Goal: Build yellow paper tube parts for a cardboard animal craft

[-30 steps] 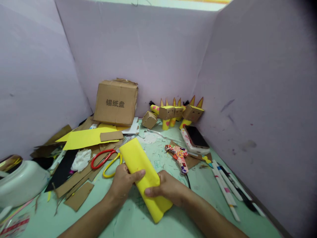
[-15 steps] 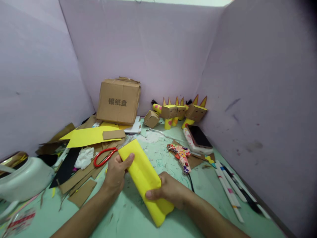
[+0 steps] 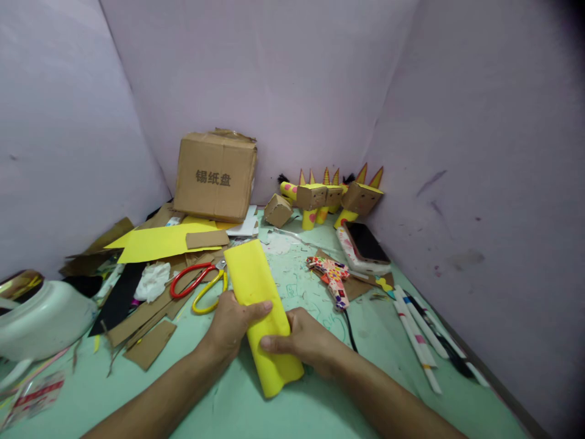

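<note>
A folded sheet of yellow paper is held between my two hands over the green table, its upper end tilted left. My left hand grips the left edge around the middle, thumb lying across the front. On the right edge, lower down, my right hand clasps it with the thumb pressed on the front; the fingers behind are hidden. Scissors with one red and one yellow handle lie left of the paper. To the right rests a flower-patterned glue gun with a black cord.
Cardboard strips, yellow sheets and a crumpled tissue crowd the left. A cardboard box leans at the back, near giraffe-like figures. A phone and markers lie right; a white pot-like vessel stands left.
My left hand has slid down the yellow paper toward my right hand. The paper stands more upright, and the yellow scissor handle now shows beside it.
</note>
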{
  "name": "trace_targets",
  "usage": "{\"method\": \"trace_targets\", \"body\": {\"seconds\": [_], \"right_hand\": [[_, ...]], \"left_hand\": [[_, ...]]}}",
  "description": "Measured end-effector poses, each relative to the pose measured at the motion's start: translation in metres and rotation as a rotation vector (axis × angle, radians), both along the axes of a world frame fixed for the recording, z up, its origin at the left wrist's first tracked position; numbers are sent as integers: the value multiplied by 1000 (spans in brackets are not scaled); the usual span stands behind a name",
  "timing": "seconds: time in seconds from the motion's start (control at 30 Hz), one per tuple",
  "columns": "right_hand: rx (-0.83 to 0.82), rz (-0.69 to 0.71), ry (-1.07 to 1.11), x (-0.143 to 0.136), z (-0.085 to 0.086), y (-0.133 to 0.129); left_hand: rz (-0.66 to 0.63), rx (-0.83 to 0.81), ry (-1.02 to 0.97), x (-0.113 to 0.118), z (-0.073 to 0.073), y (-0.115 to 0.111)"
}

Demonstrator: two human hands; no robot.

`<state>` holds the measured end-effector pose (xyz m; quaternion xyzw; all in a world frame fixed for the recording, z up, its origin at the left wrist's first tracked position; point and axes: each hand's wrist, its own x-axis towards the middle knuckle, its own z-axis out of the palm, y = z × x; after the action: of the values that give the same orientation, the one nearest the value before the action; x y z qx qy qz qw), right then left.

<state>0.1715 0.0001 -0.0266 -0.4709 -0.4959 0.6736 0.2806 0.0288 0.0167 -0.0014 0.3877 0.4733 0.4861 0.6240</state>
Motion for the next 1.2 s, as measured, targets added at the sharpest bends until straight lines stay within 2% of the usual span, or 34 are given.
{"method": "trace_targets", "body": {"seconds": [0.13, 0.33, 0.5, 0.67, 0.87, 1.2], "right_hand": [[-5, -7, 13, 2, 0, 5], [4, -134, 87, 3, -1, 9], [4, -142, 112, 1, -2, 9], [-4, -138, 112, 0, -2, 9], [-41, -134, 164, -1, -3, 7], [15, -188, 167, -3, -17, 11]], "left_hand": [[24, -5, 0, -1, 4, 2], [-164, -75, -7, -1, -1, 4], [-109, -34, 120, -2, 4, 6], [-94, -25, 161, -4, 5, 6], [-182, -81, 88, -6, -4, 6], [-155, -121, 63, 1, -9, 3]]}}
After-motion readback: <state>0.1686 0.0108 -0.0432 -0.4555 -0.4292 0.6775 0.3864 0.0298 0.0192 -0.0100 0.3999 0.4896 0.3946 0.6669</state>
